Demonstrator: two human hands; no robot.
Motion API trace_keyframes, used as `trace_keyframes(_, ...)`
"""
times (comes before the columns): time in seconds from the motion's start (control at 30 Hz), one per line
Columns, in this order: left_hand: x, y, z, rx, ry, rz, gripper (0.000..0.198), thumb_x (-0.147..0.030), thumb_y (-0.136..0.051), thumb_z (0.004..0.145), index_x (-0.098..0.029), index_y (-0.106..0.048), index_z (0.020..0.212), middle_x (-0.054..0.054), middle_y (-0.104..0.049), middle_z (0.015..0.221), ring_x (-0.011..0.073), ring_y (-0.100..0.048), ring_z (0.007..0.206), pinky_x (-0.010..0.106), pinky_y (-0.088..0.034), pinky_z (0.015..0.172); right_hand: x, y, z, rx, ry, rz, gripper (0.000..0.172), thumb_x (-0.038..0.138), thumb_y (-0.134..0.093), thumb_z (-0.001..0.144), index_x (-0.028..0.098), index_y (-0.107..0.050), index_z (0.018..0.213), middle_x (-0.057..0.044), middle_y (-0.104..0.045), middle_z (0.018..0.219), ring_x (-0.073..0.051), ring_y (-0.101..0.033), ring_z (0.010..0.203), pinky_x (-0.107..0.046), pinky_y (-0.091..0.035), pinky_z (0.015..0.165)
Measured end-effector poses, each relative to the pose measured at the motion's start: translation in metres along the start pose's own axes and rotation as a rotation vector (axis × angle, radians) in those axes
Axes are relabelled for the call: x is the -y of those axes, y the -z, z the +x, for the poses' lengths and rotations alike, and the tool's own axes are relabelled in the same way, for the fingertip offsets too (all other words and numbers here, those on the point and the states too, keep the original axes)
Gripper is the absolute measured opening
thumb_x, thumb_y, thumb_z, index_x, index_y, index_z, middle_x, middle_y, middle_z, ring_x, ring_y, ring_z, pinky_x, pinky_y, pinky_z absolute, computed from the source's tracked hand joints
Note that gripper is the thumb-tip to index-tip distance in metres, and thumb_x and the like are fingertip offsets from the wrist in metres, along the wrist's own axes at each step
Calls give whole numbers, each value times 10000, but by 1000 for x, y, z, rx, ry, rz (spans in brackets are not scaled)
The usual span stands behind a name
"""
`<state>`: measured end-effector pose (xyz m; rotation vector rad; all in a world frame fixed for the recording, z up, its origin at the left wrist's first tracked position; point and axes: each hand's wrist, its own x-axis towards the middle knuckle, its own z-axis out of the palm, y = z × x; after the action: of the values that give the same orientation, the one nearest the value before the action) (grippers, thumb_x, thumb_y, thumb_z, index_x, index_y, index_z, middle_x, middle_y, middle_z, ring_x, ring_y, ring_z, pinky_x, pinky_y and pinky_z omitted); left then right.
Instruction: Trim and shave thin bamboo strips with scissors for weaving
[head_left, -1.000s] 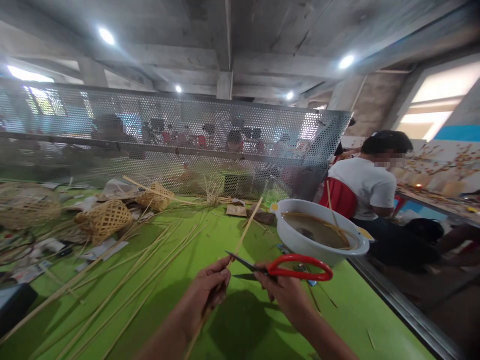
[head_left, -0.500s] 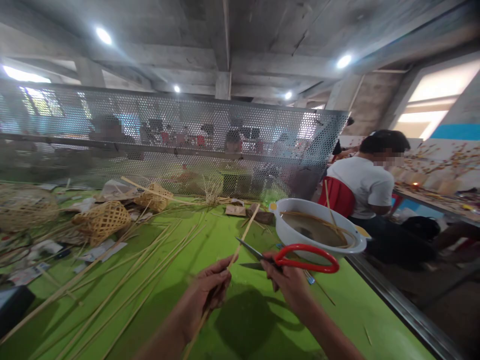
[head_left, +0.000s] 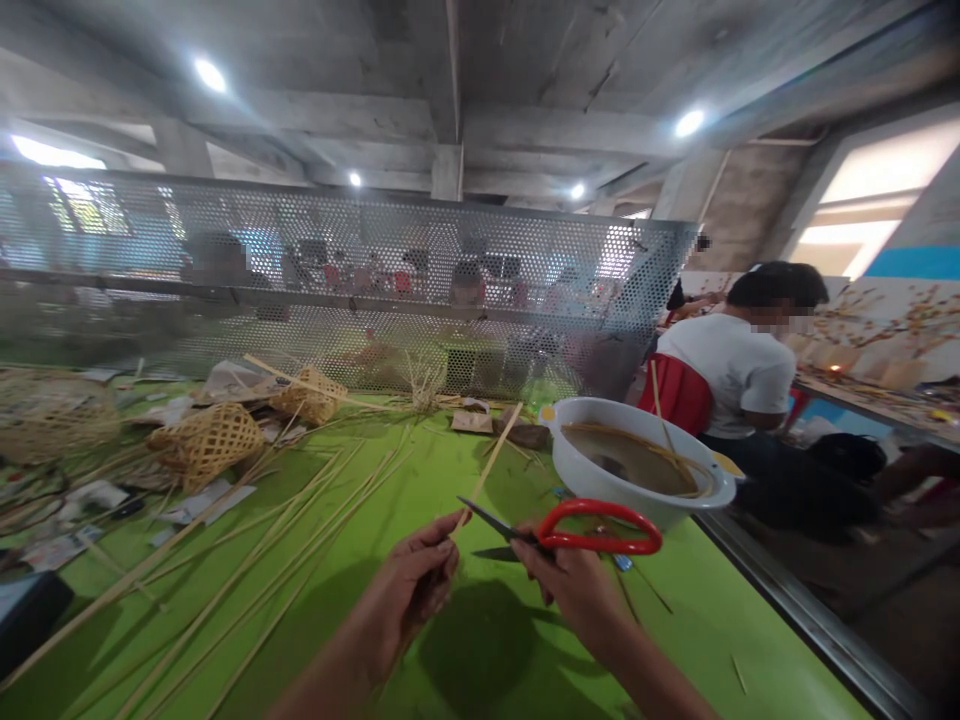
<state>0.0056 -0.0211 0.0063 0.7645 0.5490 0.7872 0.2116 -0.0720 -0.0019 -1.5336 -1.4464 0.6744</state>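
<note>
Now that the red-handled scissors [head_left: 547, 530], gripped in the right hand [head_left: 574, 580], have shifted back toward the left hand [head_left: 421, 565], whose fingers [head_left: 442, 552] pinch a bamboo strip [head_left: 494, 454] above the green desk [head_left: 750, 620], the strip looks unsevered, suggesting strokes along it.

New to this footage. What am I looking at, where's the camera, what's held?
No machine here: these are a person's bare hands, seen from one camera worn on the head, looking forward and down. The left hand holds a thin pale strip. The right hand holds red-handled scissors, blades open; the upper blade crosses the strip in view, though contact is unclear. On the green table, loose strips lie to the left, with woven baskets beyond and a white basin of murky liquid toward the right. Behind stands a perforated screen.
</note>
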Motion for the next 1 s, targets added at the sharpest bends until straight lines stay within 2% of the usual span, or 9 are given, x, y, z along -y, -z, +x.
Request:
trace_keyframes(0.1,3,2,3,32,-1,22,409,-167,-630,782,-169,-601,1190,-52,-522,586,-4,-312,326,141,-218,344,2,1,0,-58,9,6,288,461,-498,857,196,-609,839,46,-462,579,-99,-435,439,-194,-353,390)
trace_keyframes(0.17,5,5,5,37,-8,13,408,-164,-632,784,-167,-597,1190,-48,-533,599,-6,-326,330,136,-218,343,4,1,-2,-110,60,-87,273,443,-500,859,199,-618,839,27,-509,608,-119,-480,487,-212,-393,440)
trace_keyframes(0.27,7,9,8,23,-32,-14,400,-151,-645,763,-151,-606,1160,-47,-544,581,-2,-315,304,144,-198,321,8,-1,-5,-75,186,-241,226,390,-502,873,211,-638,844,-6,-604,719,-162,-567,655,-249,-455,607)
trace_keyframes(0.33,8,10,10,20,-50,-26,390,-152,-651,755,-147,-611,1143,-49,-545,574,-1,-305,292,149,-196,314,10,-1,-7,-43,225,-270,222,375,-486,887,216,-641,873,-11,-633,761,-172,-586,706,-255,-463,648)
trace_keyframes(0.5,6,10,9,45,-68,-18,407,-162,-649,769,-159,-603,1173,-42,-555,616,-4,-333,319,145,-212,327,15,3,-6,-113,252,-347,261,388,-438,909,211,-623,858,-15,-632,728,-177,-584,669,-260,-459,625)
trace_keyframes(0.67,5,9,8,14,-53,-10,408,-173,-682,738,-149,-623,1141,-47,-550,580,-2,-310,301,155,-189,319,15,5,-6,-45,262,-375,261,382,-442,915,221,-617,809,-4,-634,715,-173,-585,658,-255,-455,607)
trace_keyframes(0.8,4,6,7,11,-45,10,411,-178,-670,758,-150,-616,1165,-32,-568,603,-6,-323,319,149,-199,336,9,7,-5,-135,260,-395,276,410,-443,911,221,-639,865,-23,-667,790,-193,-615,727,-272,-469,650)
trace_keyframes(1.0,5,6,8,-45,-66,-14,410,-182,-725,694,-136,-648,1094,-50,-534,545,-7,-284,308,150,-170,327,9,3,-9,-5,278,-421,260,378,-424,917,226,-634,894,-20,-669,779,-186,-616,695,-274,-478,637)
